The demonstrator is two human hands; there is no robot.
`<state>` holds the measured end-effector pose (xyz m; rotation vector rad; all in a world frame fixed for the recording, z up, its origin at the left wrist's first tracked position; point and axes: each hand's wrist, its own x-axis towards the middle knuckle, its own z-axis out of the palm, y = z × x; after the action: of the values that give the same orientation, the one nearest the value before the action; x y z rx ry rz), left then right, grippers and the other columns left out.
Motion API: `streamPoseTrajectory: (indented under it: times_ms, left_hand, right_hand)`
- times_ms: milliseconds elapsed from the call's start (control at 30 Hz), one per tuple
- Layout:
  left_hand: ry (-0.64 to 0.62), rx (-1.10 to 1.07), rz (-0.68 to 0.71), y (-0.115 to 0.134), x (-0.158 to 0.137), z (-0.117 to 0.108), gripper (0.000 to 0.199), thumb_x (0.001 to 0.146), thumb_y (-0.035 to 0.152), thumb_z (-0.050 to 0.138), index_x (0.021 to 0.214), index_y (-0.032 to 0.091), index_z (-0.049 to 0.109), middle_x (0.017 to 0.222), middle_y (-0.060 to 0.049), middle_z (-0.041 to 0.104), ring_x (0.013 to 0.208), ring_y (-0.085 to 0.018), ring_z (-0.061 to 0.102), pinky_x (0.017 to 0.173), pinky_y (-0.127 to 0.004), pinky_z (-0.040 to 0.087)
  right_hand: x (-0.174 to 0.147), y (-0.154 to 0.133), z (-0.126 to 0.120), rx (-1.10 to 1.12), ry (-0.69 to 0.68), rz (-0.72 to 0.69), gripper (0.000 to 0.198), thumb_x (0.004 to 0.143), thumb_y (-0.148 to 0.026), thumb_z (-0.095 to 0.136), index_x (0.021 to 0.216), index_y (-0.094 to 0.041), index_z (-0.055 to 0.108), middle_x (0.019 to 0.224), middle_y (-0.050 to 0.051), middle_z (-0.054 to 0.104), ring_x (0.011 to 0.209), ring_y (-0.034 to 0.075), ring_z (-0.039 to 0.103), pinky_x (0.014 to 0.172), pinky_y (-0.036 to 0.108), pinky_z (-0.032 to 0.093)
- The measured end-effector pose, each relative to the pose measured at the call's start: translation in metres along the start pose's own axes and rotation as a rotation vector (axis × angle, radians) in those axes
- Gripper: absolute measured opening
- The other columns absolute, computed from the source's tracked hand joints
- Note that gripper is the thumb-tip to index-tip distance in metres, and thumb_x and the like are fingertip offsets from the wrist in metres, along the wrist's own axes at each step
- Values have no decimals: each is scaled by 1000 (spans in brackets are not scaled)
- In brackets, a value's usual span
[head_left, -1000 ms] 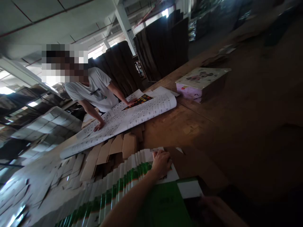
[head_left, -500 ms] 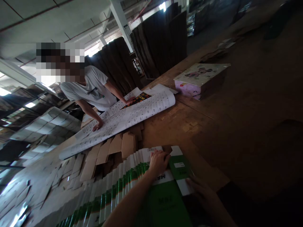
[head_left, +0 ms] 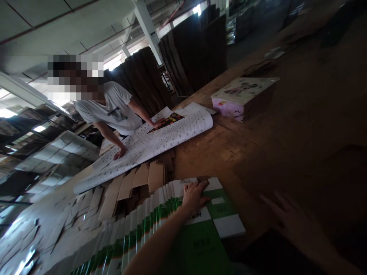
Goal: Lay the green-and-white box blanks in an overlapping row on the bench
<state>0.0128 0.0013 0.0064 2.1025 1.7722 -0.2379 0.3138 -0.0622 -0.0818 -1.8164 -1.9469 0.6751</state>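
My left hand [head_left: 193, 195] rests on a flat green-and-white carton [head_left: 202, 236], its fingers spread over the white end. Beside it lies a row of similar folded cartons [head_left: 132, 229], overlapping and fanned out to the left. The carton's green-and-white side flap [head_left: 222, 202] sticks out just right of that hand. My right hand [head_left: 292, 217], dim and a little blurred, hovers over the table to the right with its fingers stretched out and nothing in them.
Across the wooden table [head_left: 200, 152], a person in a white T-shirt [head_left: 114, 107] leans on large printed sheets [head_left: 172, 131]. Brown cardboard pieces [head_left: 140, 177] lie before the sheets. A pink-sided box [head_left: 229, 107] stands further right. Tall dark stacks [head_left: 197, 53] rise behind.
My right hand has moved off the carton's side flap and away to the right. My left hand stays on the carton, its thumb now more spread.
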Motion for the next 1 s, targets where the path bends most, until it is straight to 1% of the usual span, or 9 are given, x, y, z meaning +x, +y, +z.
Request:
streamPoseTrajectory:
  times_ms: [133, 333, 433, 567, 667, 733, 833, 900, 1000]
  left_hand:
    - [11, -3, -1, 3, 0, 0, 29, 84, 42, 59, 108, 28, 64, 106, -4, 60, 106, -27, 50, 92, -43, 35]
    - [30, -89, -53, 7, 5, -4, 33, 94, 39, 40, 90, 23, 68, 105, -5, 63, 108, -25, 52, 95, -46, 35]
    - [64, -189, -147, 6, 8, -13, 41, 98, 37, 26, 107, 23, 64, 115, -7, 61, 114, -25, 50, 96, -44, 37]
    - [378, -241, -260, 10, 12, -23, 47, 93, 40, 42, 137, 23, 41, 143, -11, 40, 131, -28, 34, 103, -45, 34]
    - [309, -96, -63, 19, 12, -19, 50, 84, 38, 58, 132, 27, 48, 147, -8, 35, 135, -32, 26, 108, -52, 24]
    - [166, -31, 71, 22, 12, -13, 33, 84, 35, 59, 116, 27, 60, 144, -4, 42, 135, -31, 27, 109, -54, 20]
    - [79, -25, 118, 19, 8, -6, 18, 87, 30, 54, 98, 25, 68, 133, -1, 56, 127, -27, 38, 105, -50, 27]
    - [68, -25, 118, 13, 6, -7, 19, 88, 28, 51, 92, 25, 69, 120, -1, 64, 116, -25, 47, 99, -45, 33]
    - [42, -8, 107, 7, 6, -10, 23, 90, 28, 47, 93, 24, 69, 105, -2, 69, 103, -23, 52, 93, -39, 38]
  right_hand:
    - [0, 23, 3, -198, 83, 8, 55, 80, -20, 38, 132, -22, 57, 143, 22, 43, 136, 45, 27, 98, 73, 27]
    - [20, -32, -40, 436, -87, 93, 55, 86, -44, 37, 136, -25, 47, 136, 9, 56, 125, 28, 51, 101, 43, 45]
    - [18, -62, -48, 681, -95, 180, 66, 84, -57, 40, 140, -22, 42, 140, 12, 52, 124, 28, 51, 95, 39, 50]
    - [-2, -99, -13, 837, -141, 223, 70, 80, -60, 43, 138, -20, 47, 137, 12, 54, 125, 28, 51, 97, 39, 48]
    - [-21, -115, 22, 968, -276, 194, 68, 79, -61, 46, 135, -22, 50, 132, 10, 59, 123, 26, 54, 97, 38, 48]
    - [-30, -109, 36, 1041, -422, 219, 62, 76, -63, 52, 123, -24, 61, 118, 9, 68, 110, 26, 63, 89, 36, 53]
    - [-36, -74, 37, 1000, -533, 456, 51, 71, -68, 53, 76, -21, 71, 74, 10, 74, 73, 26, 71, 63, 33, 57]
    - [-34, -47, 26, 903, -437, 576, 48, 69, -67, 53, 62, -22, 66, 61, 9, 70, 62, 26, 69, 55, 32, 55]
    - [-28, -26, 8, 653, -141, 544, 39, 69, -61, 55, 68, -24, 68, 71, 9, 74, 71, 29, 70, 62, 35, 56]
